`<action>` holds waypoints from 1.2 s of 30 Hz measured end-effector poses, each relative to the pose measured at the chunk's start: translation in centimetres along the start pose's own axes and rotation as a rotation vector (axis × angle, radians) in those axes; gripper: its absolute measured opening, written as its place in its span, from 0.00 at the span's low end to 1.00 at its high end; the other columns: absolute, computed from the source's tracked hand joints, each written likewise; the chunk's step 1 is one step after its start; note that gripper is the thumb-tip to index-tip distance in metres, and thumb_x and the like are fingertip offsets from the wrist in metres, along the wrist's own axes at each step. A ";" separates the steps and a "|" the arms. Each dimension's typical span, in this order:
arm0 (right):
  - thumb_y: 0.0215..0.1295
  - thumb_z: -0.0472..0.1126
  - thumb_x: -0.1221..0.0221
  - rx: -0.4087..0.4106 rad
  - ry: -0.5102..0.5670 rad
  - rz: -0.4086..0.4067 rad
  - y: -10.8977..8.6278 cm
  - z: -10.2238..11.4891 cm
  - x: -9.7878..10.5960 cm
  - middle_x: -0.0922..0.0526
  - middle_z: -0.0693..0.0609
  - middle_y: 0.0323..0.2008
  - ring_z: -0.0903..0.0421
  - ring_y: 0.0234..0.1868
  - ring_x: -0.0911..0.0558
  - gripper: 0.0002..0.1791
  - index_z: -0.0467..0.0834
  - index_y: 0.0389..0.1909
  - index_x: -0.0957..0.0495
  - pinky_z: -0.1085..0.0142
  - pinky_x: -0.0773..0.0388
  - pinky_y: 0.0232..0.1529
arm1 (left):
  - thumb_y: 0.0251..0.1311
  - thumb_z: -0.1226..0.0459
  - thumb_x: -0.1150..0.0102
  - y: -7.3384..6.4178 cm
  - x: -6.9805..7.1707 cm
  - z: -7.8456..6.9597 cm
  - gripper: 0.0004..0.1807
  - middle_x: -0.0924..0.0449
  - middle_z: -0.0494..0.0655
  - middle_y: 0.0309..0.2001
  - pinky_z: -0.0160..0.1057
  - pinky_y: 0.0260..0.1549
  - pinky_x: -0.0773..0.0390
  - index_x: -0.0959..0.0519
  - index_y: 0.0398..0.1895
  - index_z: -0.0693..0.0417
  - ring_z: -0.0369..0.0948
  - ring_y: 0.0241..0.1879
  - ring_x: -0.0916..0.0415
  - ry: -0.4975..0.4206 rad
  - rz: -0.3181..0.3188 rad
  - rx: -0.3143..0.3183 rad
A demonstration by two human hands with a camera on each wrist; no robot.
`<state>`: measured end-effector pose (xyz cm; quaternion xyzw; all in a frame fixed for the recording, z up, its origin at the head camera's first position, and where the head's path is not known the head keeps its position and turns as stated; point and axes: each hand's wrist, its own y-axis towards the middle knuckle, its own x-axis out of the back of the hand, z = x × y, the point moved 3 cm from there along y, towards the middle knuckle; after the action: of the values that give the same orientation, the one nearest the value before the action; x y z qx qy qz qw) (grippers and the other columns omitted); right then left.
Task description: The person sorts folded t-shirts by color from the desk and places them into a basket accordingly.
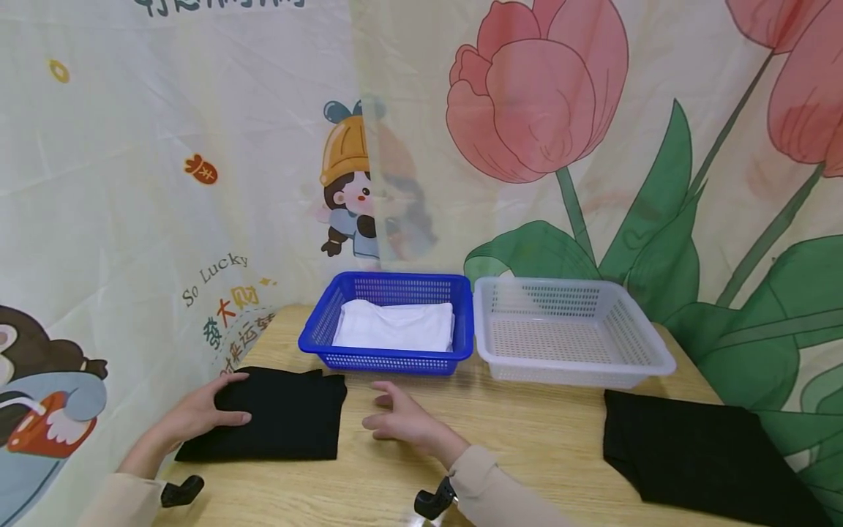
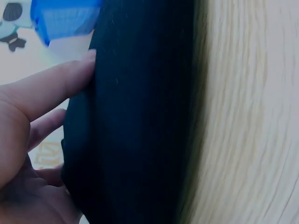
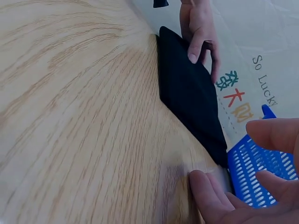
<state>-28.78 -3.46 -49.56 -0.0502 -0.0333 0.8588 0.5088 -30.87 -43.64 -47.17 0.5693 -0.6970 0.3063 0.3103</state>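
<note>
A folded black cloth [image 1: 283, 417] lies flat at the left of the wooden table. My left hand [image 1: 200, 413] grips its left edge, with the thumb on top and the other fingers at the outer side; in the left wrist view the fingertips are partly hidden behind the black fabric. My right hand [image 1: 408, 421] hovers over the table to the right of this cloth, holding nothing, its fingers spread and loosely bent. In the right wrist view, the right-hand fingers [image 3: 210, 196] appear close to the blue basket [image 3: 257, 172].
Folded white cloth [image 1: 395, 327] lies inside the blue basket at the back. Beside it stands a white basket [image 1: 573, 371]. A second black cloth [image 1: 698, 454] lies at the table's right. A printed curtain [image 1: 263, 146] hangs behind the wooden table [image 1: 527, 439].
</note>
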 end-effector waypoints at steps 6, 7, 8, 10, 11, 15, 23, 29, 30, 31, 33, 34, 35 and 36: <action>0.66 0.30 0.33 -0.013 0.025 -0.017 0.8 -0.2 -0.8 0.35 0.29 0.73 0.45 0.53 0.15 0.41 0.39 0.79 0.38 0.50 0.14 0.55 | 0.54 0.50 0.18 0.5 -1.6 -1.0 0.52 0.43 0.79 0.76 0.76 0.64 0.39 0.33 0.78 0.60 0.77 0.74 0.47 0.022 -0.033 -0.053; 0.66 0.30 0.34 -0.015 0.029 -0.016 1.0 -0.2 -1.0 0.34 0.29 0.73 0.45 0.53 0.15 0.41 0.40 0.79 0.38 0.50 0.14 0.55 | 0.54 0.49 0.18 0.6 -1.7 -1.2 0.52 0.41 0.78 0.75 0.76 0.64 0.37 0.33 0.77 0.60 0.76 0.73 0.45 0.036 -0.044 -0.058; 0.67 0.30 0.34 -0.017 0.032 -0.011 1.1 -0.2 -1.2 0.34 0.29 0.73 0.45 0.53 0.15 0.41 0.40 0.79 0.38 0.50 0.14 0.55 | 0.54 0.49 0.18 0.6 -1.8 -1.2 0.52 0.40 0.78 0.75 0.76 0.63 0.36 0.32 0.77 0.60 0.76 0.73 0.44 0.048 -0.052 -0.058; 0.67 0.31 0.33 -0.024 0.044 0.004 1.4 -0.1 -1.8 0.35 0.29 0.73 0.46 0.54 0.15 0.41 0.40 0.79 0.39 0.50 0.14 0.56 | 0.54 0.50 0.18 0.5 -1.8 -1.2 0.52 0.39 0.78 0.75 0.76 0.63 0.36 0.33 0.77 0.60 0.76 0.73 0.44 0.048 -0.054 -0.051; 0.67 0.31 0.33 -0.027 0.052 0.010 1.6 0.0 -2.0 0.35 0.29 0.73 0.46 0.54 0.15 0.42 0.40 0.80 0.39 0.49 0.14 0.56 | 0.54 0.50 0.18 0.5 -1.8 -1.1 0.52 0.40 0.79 0.75 0.76 0.63 0.36 0.33 0.77 0.61 0.76 0.72 0.44 0.046 -0.053 -0.046; 0.67 0.30 0.32 -0.038 0.068 0.018 2.2 0.0 -2.9 0.35 0.30 0.73 0.47 0.54 0.15 0.43 0.41 0.80 0.39 0.50 0.14 0.56 | 0.56 0.51 0.18 0.1 -1.5 -0.6 0.54 0.43 0.80 0.75 0.75 0.64 0.37 0.37 0.79 0.65 0.76 0.73 0.46 0.003 -0.043 -0.024; 0.66 0.29 0.32 -0.061 0.107 0.015 3.3 0.1 -4.0 0.32 0.31 0.70 0.46 0.52 0.14 0.43 0.42 0.79 0.39 0.48 0.14 0.56 | 0.63 0.58 0.24 -0.4 -0.7 1.0 0.53 0.65 0.81 0.80 0.83 0.65 0.50 0.47 0.83 0.62 0.85 0.73 0.64 -0.175 0.033 0.049; 0.65 0.27 0.33 -0.112 0.231 -0.012 3.8 0.0 -4.7 0.34 0.30 0.73 0.45 0.53 0.14 0.42 0.42 0.78 0.37 0.47 0.15 0.58 | 0.66 0.61 0.26 -0.2 -1.4 1.1 0.50 0.66 0.78 0.81 0.83 0.64 0.51 0.46 0.83 0.60 0.85 0.74 0.66 -0.266 0.078 0.022; 0.65 0.26 0.33 -0.122 0.254 -0.016 3.8 0.0 -4.7 0.36 0.31 0.74 0.45 0.53 0.14 0.42 0.41 0.79 0.38 0.48 0.16 0.59 | 0.66 0.61 0.27 -0.1 -1.6 0.9 0.50 0.67 0.78 0.81 0.83 0.64 0.51 0.47 0.84 0.60 0.85 0.74 0.67 -0.275 0.089 0.019; 0.64 0.26 0.33 -0.131 0.269 -0.021 3.8 -0.1 -4.7 0.36 0.31 0.74 0.45 0.52 0.14 0.43 0.41 0.79 0.37 0.48 0.16 0.59 | 0.67 0.60 0.27 0.0 -1.7 0.7 0.50 0.67 0.77 0.82 0.83 0.64 0.51 0.47 0.84 0.59 0.84 0.75 0.68 -0.284 0.102 0.021; 0.64 0.26 0.32 -0.137 0.254 -0.039 3.6 0.0 -4.6 0.37 0.33 0.74 0.46 0.52 0.14 0.43 0.41 0.79 0.37 0.50 0.17 0.61 | 0.67 0.59 0.27 0.1 -2.2 0.2 0.50 0.65 0.75 0.82 0.80 0.66 0.48 0.47 0.84 0.58 0.81 0.76 0.66 -0.297 0.129 0.022; 0.64 0.27 0.32 -0.135 0.231 -0.050 3.6 0.0 -4.6 0.35 0.34 0.73 0.47 0.52 0.15 0.43 0.42 0.79 0.36 0.50 0.18 0.62 | 0.67 0.58 0.27 0.1 -2.4 -0.1 0.50 0.65 0.75 0.82 0.80 0.67 0.47 0.47 0.84 0.57 0.80 0.76 0.65 -0.301 0.138 0.024; 0.63 0.27 0.31 -0.129 0.199 -0.065 3.5 0.1 -4.5 0.34 0.34 0.72 0.48 0.54 0.16 0.43 0.42 0.78 0.35 0.50 0.18 0.62 | 0.67 0.57 0.27 0.1 -2.6 -0.3 0.50 0.63 0.75 0.82 0.79 0.67 0.45 0.47 0.84 0.56 0.80 0.76 0.64 -0.297 0.143 0.024; 0.63 0.28 0.30 -0.121 0.157 -0.080 3.5 0.1 -4.5 0.33 0.35 0.71 0.48 0.55 0.17 0.42 0.43 0.78 0.34 0.49 0.19 0.64 | 0.67 0.57 0.27 0.1 -2.8 -0.5 0.50 0.62 0.75 0.82 0.78 0.67 0.44 0.47 0.84 0.55 0.79 0.76 0.63 -0.294 0.149 0.026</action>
<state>-29.71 -9.05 -49.58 -0.1466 -0.0473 0.8276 0.5398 -30.49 -41.53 -49.02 0.5589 -0.7711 0.2508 0.1738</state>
